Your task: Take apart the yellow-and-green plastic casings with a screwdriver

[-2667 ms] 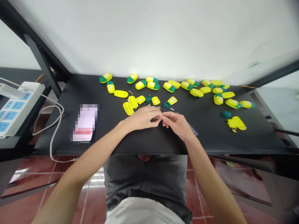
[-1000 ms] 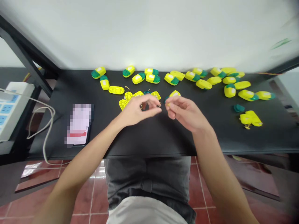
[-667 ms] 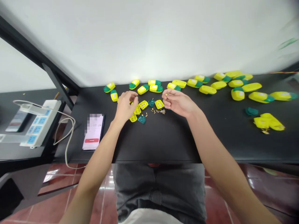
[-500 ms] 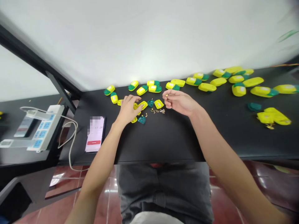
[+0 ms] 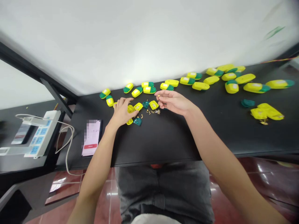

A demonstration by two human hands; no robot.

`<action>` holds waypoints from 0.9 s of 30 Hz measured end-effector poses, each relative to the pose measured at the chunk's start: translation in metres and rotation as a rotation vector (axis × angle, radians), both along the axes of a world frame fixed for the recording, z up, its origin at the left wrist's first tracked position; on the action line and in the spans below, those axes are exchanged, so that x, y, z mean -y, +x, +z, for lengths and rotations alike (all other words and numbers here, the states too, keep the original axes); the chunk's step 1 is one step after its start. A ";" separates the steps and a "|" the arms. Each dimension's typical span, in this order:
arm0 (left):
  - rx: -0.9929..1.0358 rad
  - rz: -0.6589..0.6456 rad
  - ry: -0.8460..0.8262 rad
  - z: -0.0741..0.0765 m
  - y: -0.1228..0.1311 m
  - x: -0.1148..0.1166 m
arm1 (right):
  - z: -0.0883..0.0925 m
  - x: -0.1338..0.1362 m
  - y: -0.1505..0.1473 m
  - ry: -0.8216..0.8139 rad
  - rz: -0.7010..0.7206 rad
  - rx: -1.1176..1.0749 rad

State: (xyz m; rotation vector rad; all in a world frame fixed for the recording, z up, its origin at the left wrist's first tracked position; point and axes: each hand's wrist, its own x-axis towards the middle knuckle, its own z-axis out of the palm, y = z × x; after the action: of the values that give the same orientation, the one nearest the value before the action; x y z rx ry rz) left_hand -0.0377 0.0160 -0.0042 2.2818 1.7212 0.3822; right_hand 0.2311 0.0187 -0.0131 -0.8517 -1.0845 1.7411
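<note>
My right hand is closed in a pinch on a small brass-coloured piece, just above the table. My left hand is spread, thumb apart from the fingers, over yellow plastic shell halves that it partly covers; whether it touches them I cannot tell. Between the hands lie an open yellow shell half, another yellow half and a dark green cover. A second green cover lies nearer me. Several tiny brass-coloured parts and screws are scattered beside the shells.
Yellow-and-green cases line the wall side of the black table. At right lie a green cover and yellow shells. A phone, white cable and power strip are at left.
The view has shifted slightly, so the table's things appear further left. My right hand has moved a little left with the brass-coloured piece. My left hand stays over the yellow shells.
</note>
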 end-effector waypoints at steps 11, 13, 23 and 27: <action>0.228 -0.012 0.023 -0.003 -0.001 -0.003 | -0.003 -0.001 -0.002 0.007 -0.031 0.071; 0.335 0.004 0.040 -0.005 -0.003 -0.006 | -0.003 -0.001 -0.003 0.014 -0.026 0.089; 1.038 -0.063 -0.382 0.000 0.020 0.012 | 0.000 0.000 -0.005 0.077 -0.051 0.159; 1.131 -0.166 -0.550 0.004 0.030 0.024 | 0.001 0.001 -0.007 0.124 -0.060 0.169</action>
State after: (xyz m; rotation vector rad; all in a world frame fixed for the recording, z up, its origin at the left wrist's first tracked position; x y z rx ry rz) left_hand -0.0075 -0.0080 -0.0005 1.3190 0.8746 0.8209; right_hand 0.2244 0.0175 -0.0117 -0.9566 -1.2519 1.5573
